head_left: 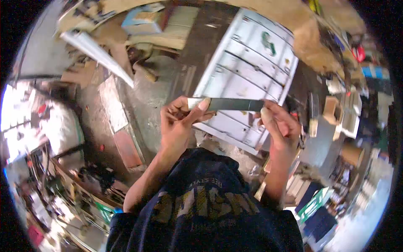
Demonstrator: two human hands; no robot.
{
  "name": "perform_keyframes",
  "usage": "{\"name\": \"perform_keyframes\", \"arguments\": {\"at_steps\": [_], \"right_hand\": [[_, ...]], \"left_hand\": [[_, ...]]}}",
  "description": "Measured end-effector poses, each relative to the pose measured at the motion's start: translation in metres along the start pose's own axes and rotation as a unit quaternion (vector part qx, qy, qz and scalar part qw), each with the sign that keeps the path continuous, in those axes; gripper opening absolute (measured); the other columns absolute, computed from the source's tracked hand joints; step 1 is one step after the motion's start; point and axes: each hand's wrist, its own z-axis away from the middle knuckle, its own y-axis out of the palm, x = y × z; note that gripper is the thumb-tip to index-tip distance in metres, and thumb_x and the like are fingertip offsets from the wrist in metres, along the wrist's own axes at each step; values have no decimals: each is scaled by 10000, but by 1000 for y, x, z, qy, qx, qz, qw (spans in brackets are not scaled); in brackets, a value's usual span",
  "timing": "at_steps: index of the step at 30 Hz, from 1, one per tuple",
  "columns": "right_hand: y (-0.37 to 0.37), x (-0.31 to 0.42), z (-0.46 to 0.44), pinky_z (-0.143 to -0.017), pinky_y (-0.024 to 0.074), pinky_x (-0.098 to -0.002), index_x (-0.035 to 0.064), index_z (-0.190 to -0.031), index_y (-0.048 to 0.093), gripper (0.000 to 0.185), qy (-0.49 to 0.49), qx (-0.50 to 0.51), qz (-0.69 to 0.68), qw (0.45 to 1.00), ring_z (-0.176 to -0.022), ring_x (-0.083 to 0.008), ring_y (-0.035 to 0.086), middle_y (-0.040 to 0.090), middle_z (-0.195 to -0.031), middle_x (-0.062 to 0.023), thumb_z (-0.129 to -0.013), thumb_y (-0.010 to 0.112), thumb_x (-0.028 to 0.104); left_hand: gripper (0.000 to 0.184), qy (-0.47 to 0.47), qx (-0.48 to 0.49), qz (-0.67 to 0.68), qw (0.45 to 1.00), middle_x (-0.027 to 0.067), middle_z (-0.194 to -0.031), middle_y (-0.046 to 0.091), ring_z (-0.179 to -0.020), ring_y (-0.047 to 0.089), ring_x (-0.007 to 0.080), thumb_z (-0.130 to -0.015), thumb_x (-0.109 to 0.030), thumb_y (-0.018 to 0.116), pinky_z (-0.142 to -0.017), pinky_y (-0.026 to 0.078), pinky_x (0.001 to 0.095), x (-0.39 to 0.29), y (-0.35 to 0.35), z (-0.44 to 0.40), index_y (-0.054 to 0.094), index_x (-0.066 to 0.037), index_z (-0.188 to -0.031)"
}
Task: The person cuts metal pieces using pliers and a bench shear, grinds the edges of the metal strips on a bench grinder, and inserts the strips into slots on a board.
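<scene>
A flat, dark grey strip (235,104) with a whitish left end stretches level between my two hands in front of my chest. My left hand (183,117) pinches that pale end between thumb and fingers. At the other end, my right hand (280,122) grips the strip with the thumb on its near face. Below and beyond the strip lies a large white panel (252,54) with dark lines, small fittings and a green mark. What the strip is made of, I cannot make out.
A long white profile (98,56) lies at an angle at the upper left. A carton (142,22) stands at the back. Beside the concrete floor (157,80) lies a board (128,147). Cluttered shelves and boxes (331,110) fill the right side; a white sack (63,124) is at left.
</scene>
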Motion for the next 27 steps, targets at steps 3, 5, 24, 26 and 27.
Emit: {"name": "perform_keyframes", "arguments": {"at_steps": [3, 5, 24, 26, 27], "right_hand": [[64, 36, 10, -680, 499, -216, -40, -1006, 698, 235, -10, 32, 65, 997, -724, -105, 653, 705, -800, -66, -838, 757, 112], [107, 46, 16, -633, 481, -205, -42, -966, 706, 213, -7, 111, 108, 988, -692, -98, 645, 696, -759, -56, -834, 762, 115], [586, 32, 160, -617, 493, -241, -30, -965, 725, 139, -62, 663, 242, 705, -672, -130, 653, 701, -758, -90, -862, 698, 60], [630, 21, 173, -657, 511, -253, -40, -1031, 705, 181, -72, 708, 269, 650, -724, -128, 652, 702, -820, -81, -922, 643, 90], [652, 10, 175, -657, 511, -253, -40, -1031, 705, 181, -74, 728, 266, 628, -724, -128, 652, 702, -820, -81, -922, 643, 90]], "left_hand": [[135, 36, -51, 48, 997, 178, -942, 706, -821, 706, 220, -892, -49, 683, -781, 604, 353, -31, -42, 40, 643, 73, -936], [118, 61, -109, 51, 991, 177, -932, 707, -836, 706, 221, -885, -37, 685, -781, 606, 356, -50, -79, 65, 641, 60, -937], [141, 144, -475, -44, 867, 19, -768, 692, -684, 585, 54, -835, -95, 748, -622, 446, 193, -168, -395, 295, 728, 18, -916], [128, 133, -516, -84, 842, 19, -783, 701, -688, 586, 61, -814, -95, 755, -616, 459, 216, -167, -419, 301, 749, -3, -903], [128, 136, -541, -76, 827, 19, -783, 701, -688, 586, 61, -814, -95, 755, -616, 459, 216, -165, -430, 302, 749, -3, -903]]}}
